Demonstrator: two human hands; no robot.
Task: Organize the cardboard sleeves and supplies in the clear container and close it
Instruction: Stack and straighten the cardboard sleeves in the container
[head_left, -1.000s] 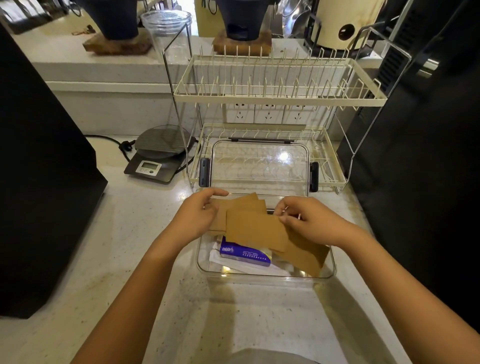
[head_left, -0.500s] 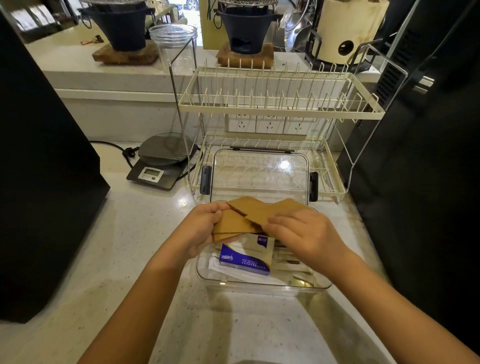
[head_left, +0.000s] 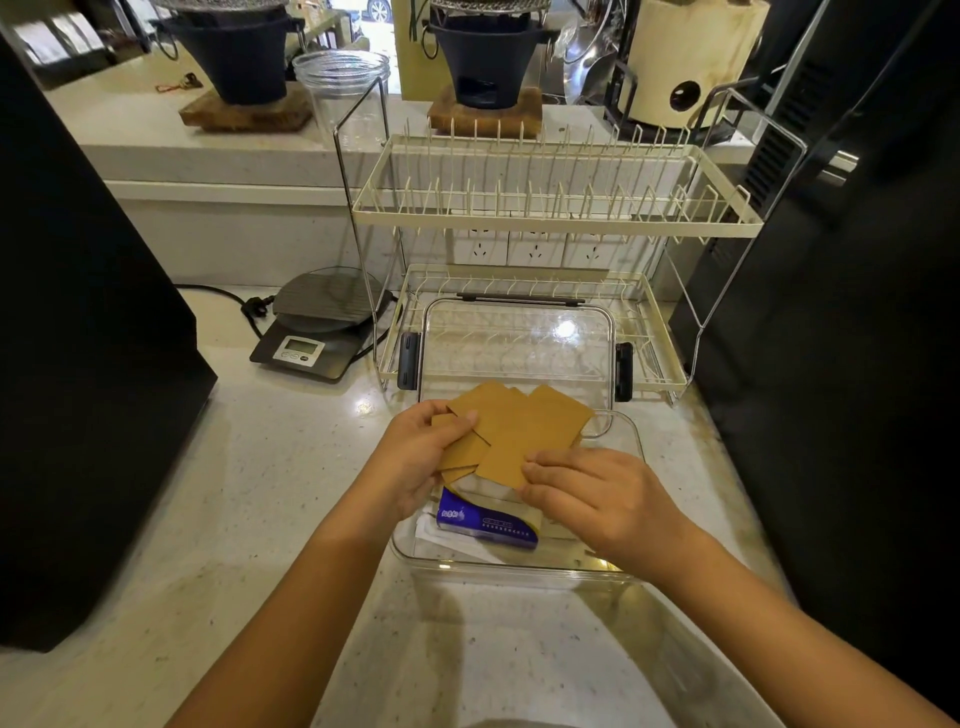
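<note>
Cardboard sleeves (head_left: 511, 431) fanned above the clear container (head_left: 631, 441), pinched between my left hand (head_left: 423, 457) and right hand (head_left: 597, 496). Beneath them, a blue tissue pack (head_left: 485, 522), print too small to read. Lid (head_left: 517, 343) propped behind against the dish rack (head_left: 545, 208); scale (head_left: 322, 325) left.

A: Where are the hands?

B: Both near the middle of the frame, bare forearms rising from the lower edge and converging.

A: The left hand (head_left: 423, 457)?

B: Left of centre, palm turned inward, thumb on top, fingers curled underneath, pinching closed.

A: And the right hand (head_left: 597, 499)?

B: Just right of centre, back facing up, fingers (head_left: 540, 465) bent and pointing left, pressed down; wrist angled toward the lower right.
</note>
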